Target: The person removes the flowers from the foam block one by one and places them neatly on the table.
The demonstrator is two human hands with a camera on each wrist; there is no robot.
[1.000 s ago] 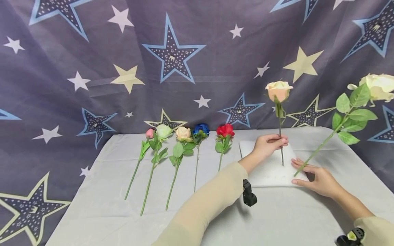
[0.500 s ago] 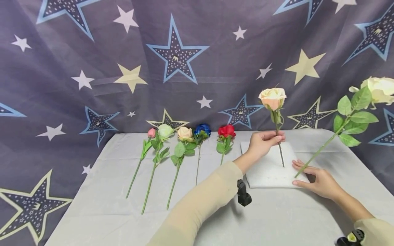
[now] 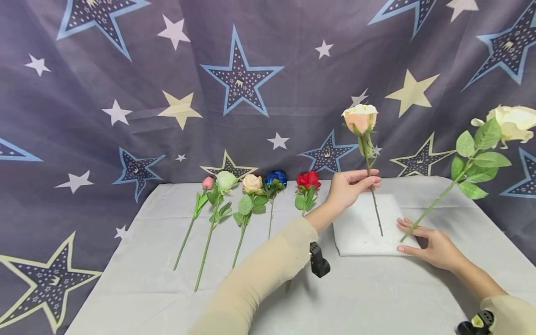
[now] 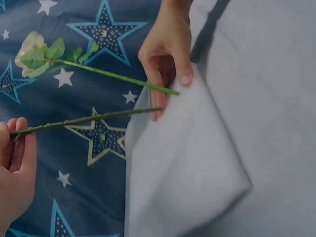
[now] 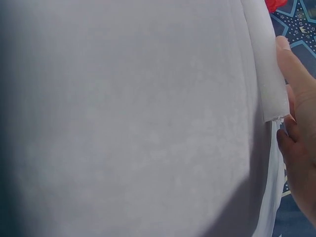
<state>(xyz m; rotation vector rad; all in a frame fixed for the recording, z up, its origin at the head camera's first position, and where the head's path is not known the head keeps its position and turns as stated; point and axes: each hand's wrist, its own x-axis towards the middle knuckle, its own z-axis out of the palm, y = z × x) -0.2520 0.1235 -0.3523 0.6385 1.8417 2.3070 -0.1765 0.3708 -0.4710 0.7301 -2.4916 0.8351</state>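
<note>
My left hand [image 3: 349, 188] pinches the dark stem of a peach rose [image 3: 361, 120] between thumb and fingers, the bloom up and leaning left. The stem's lower tip overlaps the white foam block [image 3: 356, 228] in the head view. My right hand [image 3: 437, 249] rests on the block's right corner with thumb and fingers spread; in the right wrist view the thumb [image 5: 291, 64] lies along the foam edge. A white rose [image 3: 508, 122] leans right, its green stem [image 4: 118, 76] ending at the foam between my right thumb and forefinger.
On the grey cloth-covered table lie a pink tulip [image 3: 207, 183], a pale green rose [image 3: 226, 180], a cream rose [image 3: 252, 184], a blue rose [image 3: 276, 178] and a red rose [image 3: 308, 179] in a row. A star-patterned curtain [image 3: 180, 139] hangs behind.
My left hand has moved left and slightly up with the peach rose, whose bloom now leans further left and whose stem tip points lower right. The right hand has stayed on the foam.
</note>
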